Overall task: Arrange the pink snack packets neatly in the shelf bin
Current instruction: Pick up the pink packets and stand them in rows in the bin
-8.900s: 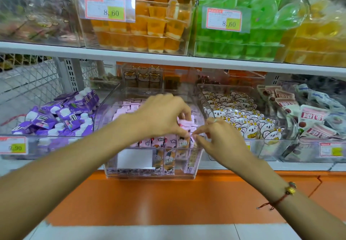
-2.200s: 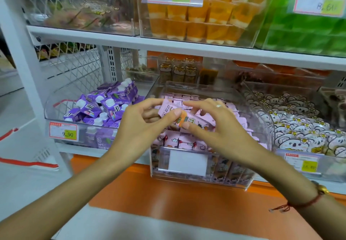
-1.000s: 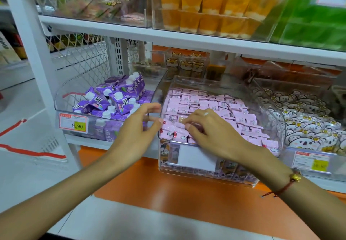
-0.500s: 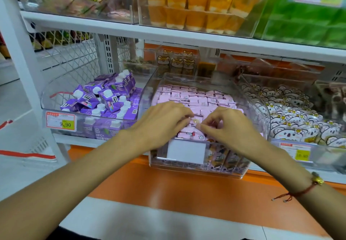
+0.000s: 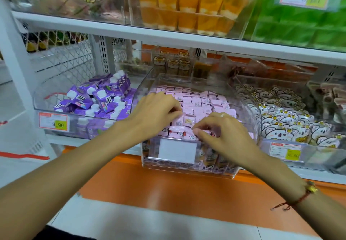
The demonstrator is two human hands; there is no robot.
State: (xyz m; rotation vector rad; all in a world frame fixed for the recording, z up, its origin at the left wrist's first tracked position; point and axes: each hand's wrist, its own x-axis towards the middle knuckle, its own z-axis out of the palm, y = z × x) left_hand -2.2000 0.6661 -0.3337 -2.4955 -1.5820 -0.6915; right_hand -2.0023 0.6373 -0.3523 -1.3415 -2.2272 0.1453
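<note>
Both hands reach over the clear bin's [image 5: 245, 97] front edge on the shelf [image 5: 187, 40], left hand [image 5: 153, 116] and right hand [image 5: 222, 133] each with curled grip pinching pink packets [image 5: 198, 101], between one purple-carton bin [image 5: 93, 101] and one bear-packet bin [image 5: 286, 119].

We see a clear bin of purple drink cartons [image 5: 97, 99] with white caps to the left, a price tag [image 5: 53, 123] on its front reading 9.90. To the right sits a bin of white bear-faced packets [image 5: 286, 125] with yellow flowers, above another price tag [image 5: 284, 151]. On the upper shelf [image 5: 168, 37] we find stacked orange jelly cups [image 5: 189, 12] and, beside them, blurred green cups [image 5: 299, 26]. Behind, small fox-faced packs [image 5: 173, 64] stand upright. White wire mesh [image 5: 61, 59] backs the left side. An orange ledge [image 5: 168, 187] runs below.
</note>
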